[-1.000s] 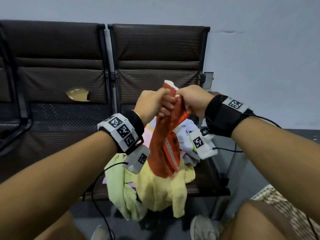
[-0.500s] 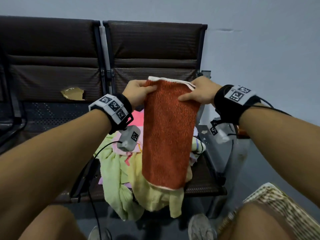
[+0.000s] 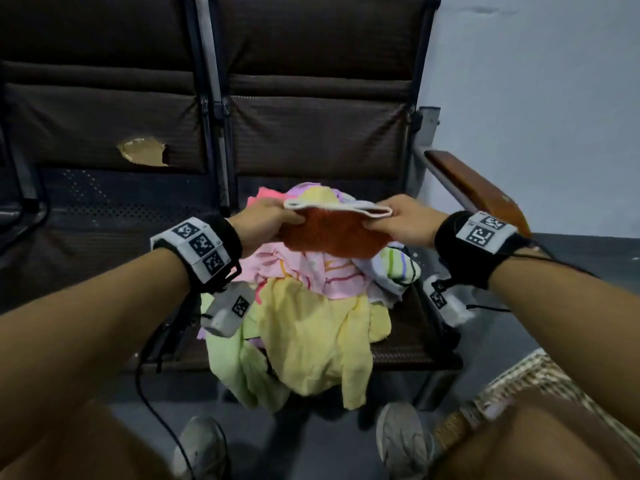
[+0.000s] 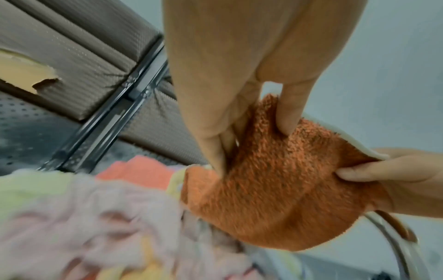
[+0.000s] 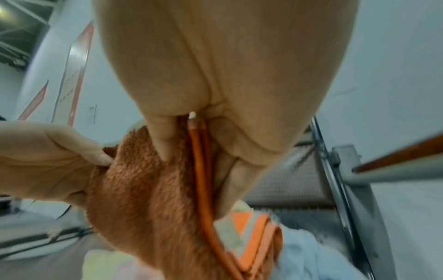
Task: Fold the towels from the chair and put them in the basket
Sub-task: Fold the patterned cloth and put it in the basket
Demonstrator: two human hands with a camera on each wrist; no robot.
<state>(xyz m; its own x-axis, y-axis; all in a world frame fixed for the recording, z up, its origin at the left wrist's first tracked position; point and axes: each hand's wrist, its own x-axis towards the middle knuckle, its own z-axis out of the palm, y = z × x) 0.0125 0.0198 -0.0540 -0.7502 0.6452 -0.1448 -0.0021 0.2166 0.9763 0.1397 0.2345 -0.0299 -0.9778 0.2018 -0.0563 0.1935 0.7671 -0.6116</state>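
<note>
An orange towel [image 3: 334, 235] with a white hem is doubled over and held low above the heap of towels [image 3: 311, 317] on the chair seat. My left hand [image 3: 266, 225] pinches its left top edge; my right hand [image 3: 401, 221] pinches the right top edge. In the left wrist view my left hand [image 4: 254, 130] has thumb and fingers clamped on the orange towel [image 4: 275, 199], with the other hand [image 4: 383, 176] across from it. The right wrist view shows my right hand [image 5: 199, 151] gripping the orange towel [image 5: 148, 208] by its corner. The woven basket [image 3: 530, 379] shows at lower right.
The heap holds yellow, light green, pink and striped towels, some hanging over the seat's front edge. A brown armrest [image 3: 481, 188] stands to the right of the seat. The neighbouring seat's backrest has a torn patch [image 3: 143, 152]. My knees and shoes are at the bottom.
The orange towel went from bunched between both hands, to hanging spread at full length, to doubled over and lowered close to the heap. Both hands dropped and the view tilted down.
</note>
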